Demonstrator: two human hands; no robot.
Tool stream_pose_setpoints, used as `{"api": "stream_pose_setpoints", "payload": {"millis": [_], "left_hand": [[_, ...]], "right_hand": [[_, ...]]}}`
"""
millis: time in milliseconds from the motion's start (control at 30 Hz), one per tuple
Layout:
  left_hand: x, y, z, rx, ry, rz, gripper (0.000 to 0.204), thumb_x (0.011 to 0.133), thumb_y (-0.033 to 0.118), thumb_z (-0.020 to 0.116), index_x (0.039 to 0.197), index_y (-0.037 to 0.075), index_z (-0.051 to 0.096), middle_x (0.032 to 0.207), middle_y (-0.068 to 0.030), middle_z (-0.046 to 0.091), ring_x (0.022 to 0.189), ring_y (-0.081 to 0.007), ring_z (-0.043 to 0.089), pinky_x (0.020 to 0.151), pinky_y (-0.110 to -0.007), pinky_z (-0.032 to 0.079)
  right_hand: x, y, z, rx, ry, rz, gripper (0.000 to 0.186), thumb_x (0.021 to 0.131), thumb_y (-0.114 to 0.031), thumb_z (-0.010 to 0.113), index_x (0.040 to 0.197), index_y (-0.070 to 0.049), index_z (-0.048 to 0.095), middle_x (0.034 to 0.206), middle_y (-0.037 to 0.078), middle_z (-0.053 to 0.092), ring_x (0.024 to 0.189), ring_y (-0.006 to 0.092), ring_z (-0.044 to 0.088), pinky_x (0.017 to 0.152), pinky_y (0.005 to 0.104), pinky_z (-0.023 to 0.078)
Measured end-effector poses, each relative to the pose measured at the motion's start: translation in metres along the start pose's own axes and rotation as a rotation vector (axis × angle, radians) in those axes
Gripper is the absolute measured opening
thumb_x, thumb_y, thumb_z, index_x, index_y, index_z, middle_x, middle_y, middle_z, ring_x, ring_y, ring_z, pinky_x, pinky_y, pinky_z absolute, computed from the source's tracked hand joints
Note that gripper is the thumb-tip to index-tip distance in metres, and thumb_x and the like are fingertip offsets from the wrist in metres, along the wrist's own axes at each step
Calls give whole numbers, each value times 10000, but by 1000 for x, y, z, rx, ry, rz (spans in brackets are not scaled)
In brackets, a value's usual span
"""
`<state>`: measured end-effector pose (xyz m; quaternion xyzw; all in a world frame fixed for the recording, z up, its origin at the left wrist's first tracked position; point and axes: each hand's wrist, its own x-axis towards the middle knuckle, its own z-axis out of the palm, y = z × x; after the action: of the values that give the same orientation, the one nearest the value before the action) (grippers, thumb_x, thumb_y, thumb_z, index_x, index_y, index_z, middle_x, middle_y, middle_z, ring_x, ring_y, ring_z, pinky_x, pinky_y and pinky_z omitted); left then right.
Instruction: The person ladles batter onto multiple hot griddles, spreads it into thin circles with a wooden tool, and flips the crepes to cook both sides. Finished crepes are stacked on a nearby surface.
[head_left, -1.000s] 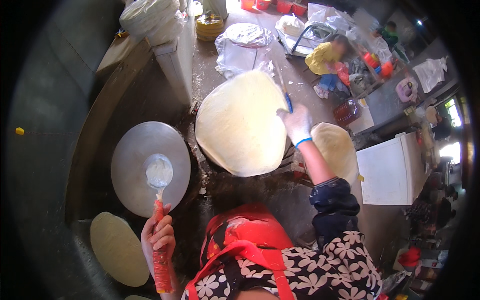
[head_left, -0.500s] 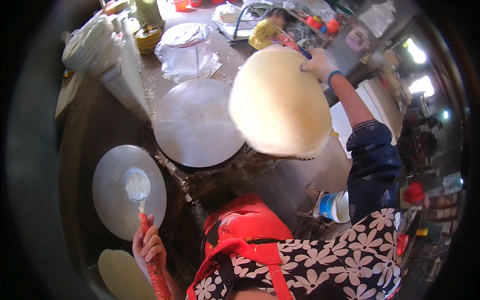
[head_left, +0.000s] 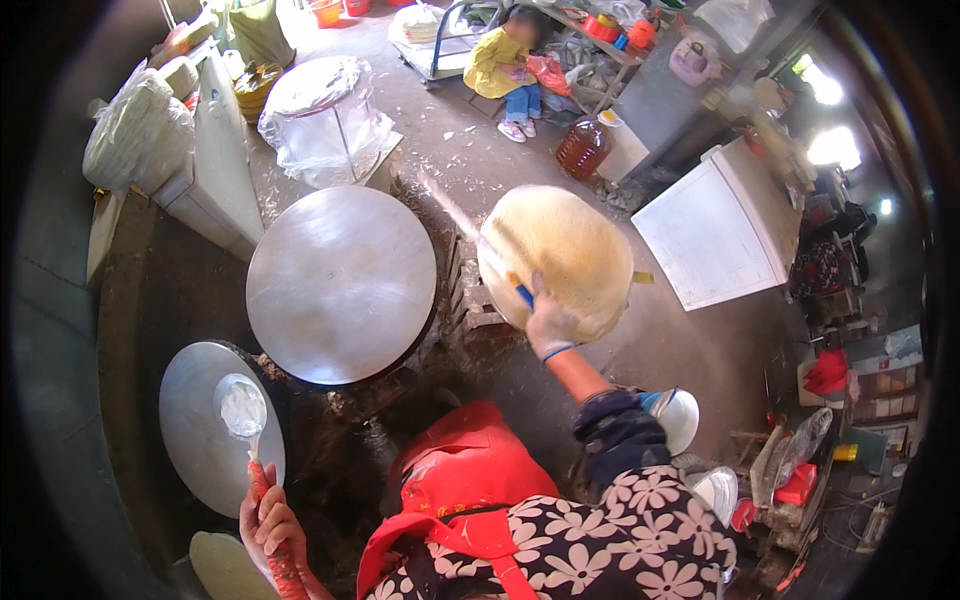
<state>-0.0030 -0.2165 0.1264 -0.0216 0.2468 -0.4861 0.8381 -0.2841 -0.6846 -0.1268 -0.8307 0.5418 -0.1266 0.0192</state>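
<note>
My left hand [head_left: 272,525] is closed round the red-wrapped handle of a ladle [head_left: 242,405]. White batter shows in its bowl, which is over a smaller round griddle [head_left: 185,430]. In my gloved right hand [head_left: 552,318] is a long, flat, blue-handled spatula [head_left: 472,226], its blade blurred by motion. Both lie over a round, thin pancake [head_left: 580,250], which rests on a low stand at the right. Between my hands and farther off is a large bare griddle [head_left: 340,285]. Part of another pale pancake [head_left: 228,568] shows at the lower left.
A plastic-covered round stool [head_left: 325,125] stands beyond the large griddle. A seated person in yellow [head_left: 497,62] is farther back, near a jug of reddish liquid [head_left: 583,148]. At the right stands a white chest [head_left: 712,235]; a bucket [head_left: 680,418] is by my right elbow.
My right hand has come down and nearer, releasing the raised pancake, which now lies on the stand. The spatula now points away over it. My left hand still holds the ladle above the smaller griddle.
</note>
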Motion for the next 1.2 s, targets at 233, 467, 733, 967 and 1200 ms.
{"api": "stream_pose_setpoints", "payload": {"millis": [233, 467, 733, 967, 1200], "left_hand": [[18, -49, 5, -55, -15, 52, 564, 1098, 143, 415, 1560, -153, 285, 846, -89, 424, 575, -149, 483, 467, -285, 444], [18, -53, -5, -180, -127, 166, 562, 1073, 102, 433, 1563, -132, 285, 814, -74, 417, 524, -121, 445, 414, -269, 436], [-49, -38, -55, -188, -54, 417, 420, 1100, 124, 470, 1457, -86, 400, 778, -42, 412, 495, -71, 375, 348, -216, 367], [-127, -98, -126, -236, -103, 660, 378, 1088, 120, 539, 1416, -52, 462, 774, 0, 403, 500, -34, 348, 371, -194, 311], [-238, -204, -221, -291, -220, 1004, 358, 1089, 58, 495, 1431, -44, 459, 810, -19, 423, 524, -49, 379, 388, -190, 334]], "right_hand": [[-2, -35, -8, 251, -207, 84, 890, 850, -261, 802, 1620, -109, 384, 1308, 254, 661, 1122, 453, 685, 965, 548, 545], [27, -47, 21, 660, 173, -219, 680, 974, -306, 762, 1504, 47, 523, 1171, 161, 749, 956, 214, 699, 874, 367, 583], [55, 8, 108, 359, -18, -142, 480, 1040, -302, 616, 1305, 97, 637, 1247, 312, 703, 1126, 408, 697, 988, 448, 537], [69, -22, 113, 344, 31, -374, 530, 1045, -254, 594, 1436, 100, 546, 1382, 326, 622, 1259, 408, 633, 1090, 434, 480], [-19, -208, 11, 590, -122, -1109, 552, 1069, -234, 610, 1496, 95, 492, 1483, 301, 565, 1345, 358, 585, 1152, 393, 429]]}}
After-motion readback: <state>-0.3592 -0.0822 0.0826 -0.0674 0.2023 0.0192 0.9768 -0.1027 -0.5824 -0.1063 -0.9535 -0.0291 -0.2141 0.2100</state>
